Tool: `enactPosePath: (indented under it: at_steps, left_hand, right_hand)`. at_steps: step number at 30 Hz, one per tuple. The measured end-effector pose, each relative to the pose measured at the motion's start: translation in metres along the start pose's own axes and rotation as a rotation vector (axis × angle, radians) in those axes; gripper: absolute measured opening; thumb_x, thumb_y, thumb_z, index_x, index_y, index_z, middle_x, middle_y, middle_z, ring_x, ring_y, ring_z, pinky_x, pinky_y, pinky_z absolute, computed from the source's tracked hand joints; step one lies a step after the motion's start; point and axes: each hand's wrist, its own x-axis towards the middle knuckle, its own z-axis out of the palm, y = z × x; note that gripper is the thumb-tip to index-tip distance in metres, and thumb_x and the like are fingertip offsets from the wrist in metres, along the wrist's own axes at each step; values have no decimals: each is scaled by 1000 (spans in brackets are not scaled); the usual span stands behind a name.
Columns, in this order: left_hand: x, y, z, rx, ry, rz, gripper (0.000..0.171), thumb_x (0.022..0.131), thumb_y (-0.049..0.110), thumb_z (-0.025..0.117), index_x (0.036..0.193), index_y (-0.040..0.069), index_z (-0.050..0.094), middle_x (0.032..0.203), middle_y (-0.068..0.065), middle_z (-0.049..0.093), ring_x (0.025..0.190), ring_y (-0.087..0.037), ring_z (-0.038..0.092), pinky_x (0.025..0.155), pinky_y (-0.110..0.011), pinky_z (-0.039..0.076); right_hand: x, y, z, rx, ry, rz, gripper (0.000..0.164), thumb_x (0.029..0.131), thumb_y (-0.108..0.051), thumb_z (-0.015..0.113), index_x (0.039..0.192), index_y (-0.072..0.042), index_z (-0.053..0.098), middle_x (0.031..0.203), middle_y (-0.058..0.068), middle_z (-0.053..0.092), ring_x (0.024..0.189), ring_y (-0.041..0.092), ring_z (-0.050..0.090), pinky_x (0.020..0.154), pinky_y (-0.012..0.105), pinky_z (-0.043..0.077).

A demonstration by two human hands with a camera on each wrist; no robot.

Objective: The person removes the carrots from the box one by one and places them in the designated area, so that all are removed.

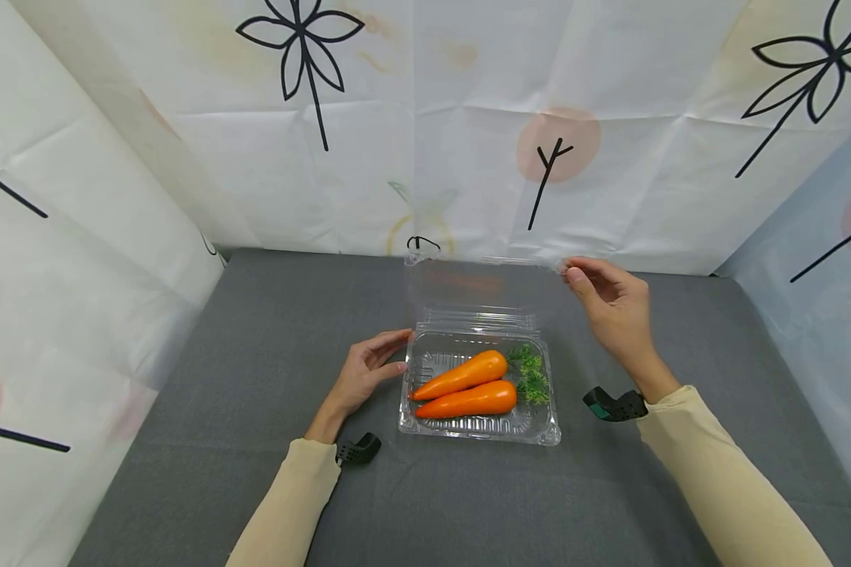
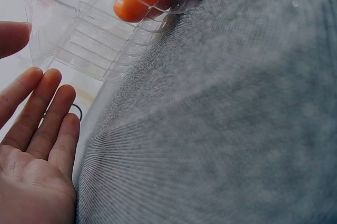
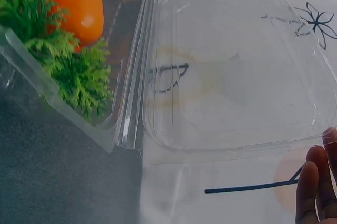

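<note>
A clear plastic clamshell box [image 1: 553, 431] stands on the grey table with its hinged lid [image 1: 482, 285] raised at the back. Two orange carrots, the upper one [image 1: 461, 375] and the lower one [image 1: 471, 400], lie side by side in the base, tips to the left. Their green leafy tops [image 1: 532, 374] are at the right end. My left hand [image 1: 365, 368] rests at the box's left wall, its fingers [image 2: 45, 108] fairly straight and fingertips right at the plastic. With thumb and fingers, my right hand [image 1: 613, 305] pinches the lid's far right corner.
Grey cloth [image 1: 269, 354] covers the table. Behind it hangs a white patterned curtain [image 1: 461, 173], with more fabric at both sides. Each wrist wears a dark strap, one at the left [image 1: 358, 449] and one at the right [image 1: 615, 405].
</note>
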Motion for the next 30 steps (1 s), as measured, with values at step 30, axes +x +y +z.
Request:
enactPosePath:
  at_steps: [30]
  left_hand:
    - [0,0,1,-29,-1,11,53,85,-5,64,133,-12,43,134,-28,44,127,-39,40,109,-52,26]
  right_hand:
    - [31,97,5,-55,-115,411,49,94,-14,57,137,6,42,123,27,53,92,9,60,77,18,52]
